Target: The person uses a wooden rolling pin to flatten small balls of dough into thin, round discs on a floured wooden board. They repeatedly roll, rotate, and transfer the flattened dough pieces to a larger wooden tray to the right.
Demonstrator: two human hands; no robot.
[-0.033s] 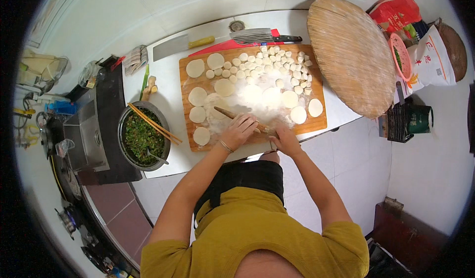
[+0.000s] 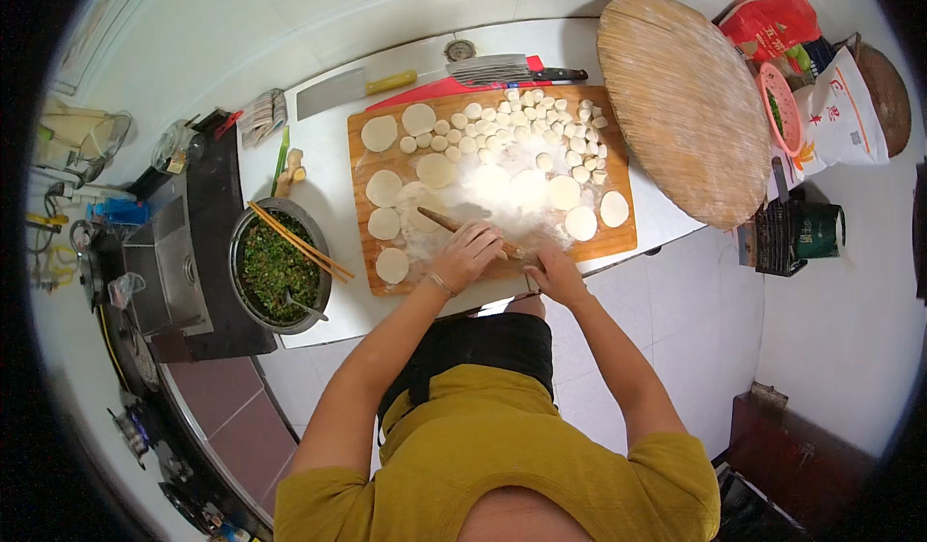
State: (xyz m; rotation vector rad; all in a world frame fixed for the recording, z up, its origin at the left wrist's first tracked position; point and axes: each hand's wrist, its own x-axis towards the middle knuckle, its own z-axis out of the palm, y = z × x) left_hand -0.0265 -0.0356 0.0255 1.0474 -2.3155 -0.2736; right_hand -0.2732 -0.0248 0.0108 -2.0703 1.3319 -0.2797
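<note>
My left hand (image 2: pixel 467 253) is closed over the middle of a wooden rolling pin (image 2: pixel 438 219), whose tapered end sticks out to the far left. At the pin's near right end my right hand (image 2: pixel 556 273) is closed, its fingers curled around that end. Any dough under the pin is hidden by my hands. Both hands are at the near edge of a floured wooden board (image 2: pixel 625 228). Round dough wrappers (image 2: pixel 384 189) lie along its left side and at its right. Many small dough pieces (image 2: pixel 526 117) are spread over the far part, beside loose white flour (image 2: pixel 491 187).
A bowl of chopped green filling (image 2: pixel 280 267) stands left of the board, with chopsticks (image 2: pixel 301 241) across its rim and a spoon (image 2: pixel 307 305) inside. Behind the board lie a cleaver (image 2: pixel 333 93) and a dark-handled knife (image 2: pixel 560 75). A large round woven tray (image 2: pixel 681 108) leans at the right.
</note>
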